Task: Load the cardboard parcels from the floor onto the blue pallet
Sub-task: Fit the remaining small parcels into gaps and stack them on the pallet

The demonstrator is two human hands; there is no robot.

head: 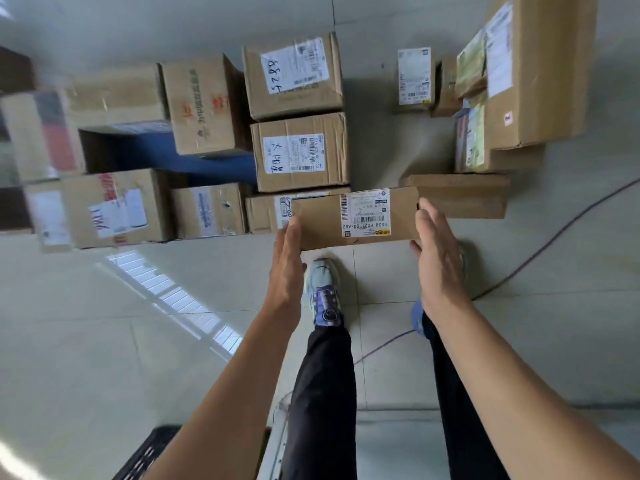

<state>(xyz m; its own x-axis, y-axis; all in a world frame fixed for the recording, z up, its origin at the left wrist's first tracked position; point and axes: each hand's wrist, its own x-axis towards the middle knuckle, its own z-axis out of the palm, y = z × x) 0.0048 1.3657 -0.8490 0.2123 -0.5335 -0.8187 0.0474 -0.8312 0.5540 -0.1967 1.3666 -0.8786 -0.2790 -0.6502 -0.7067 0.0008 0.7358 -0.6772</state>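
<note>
Both arms outstretched, left hand (287,268) and right hand (437,263) flat, fingers straight, pressing the ends of a flat parcel (320,221) beside the box-crowded blue pallet (207,164), with open floor tile (104,341) below.

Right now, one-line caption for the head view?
Left hand and right hand hold a labelled parcel by its ends, in front of boxes on the blue pallet.

Matt brown cardboard parcel (356,218) with glossy paper label (366,212); shiny tiled floor (104,323).
</note>
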